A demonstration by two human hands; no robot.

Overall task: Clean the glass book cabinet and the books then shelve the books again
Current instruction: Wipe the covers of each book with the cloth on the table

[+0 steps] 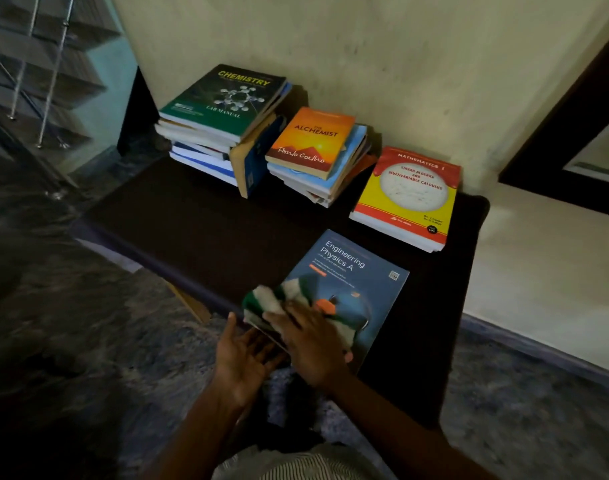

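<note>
A blue Engineering Physics book (pixel 351 271) lies flat at the near edge of a dark low table (pixel 199 230). My right hand (pixel 306 344) presses a green and white cloth (pixel 279 299) onto its cover with flat fingers. My left hand (pixel 240 358) is palm up with straight fingers at the book's near left corner, just under its edge. Against the wall stand a tall stack topped by a green Chemistry lab manual (pixel 227 102), a middle stack topped by the orange Alchemist (pixel 313 140), and a red and yellow Mathematics book (pixel 410 195).
The glass cabinet (pixel 36 81) with metal rods stands at the far left, its shelves blurred. A dark framed panel (pixel 573 143) hangs on the wall at the right. Grey patterned floor (pixel 71 323) surrounds the table.
</note>
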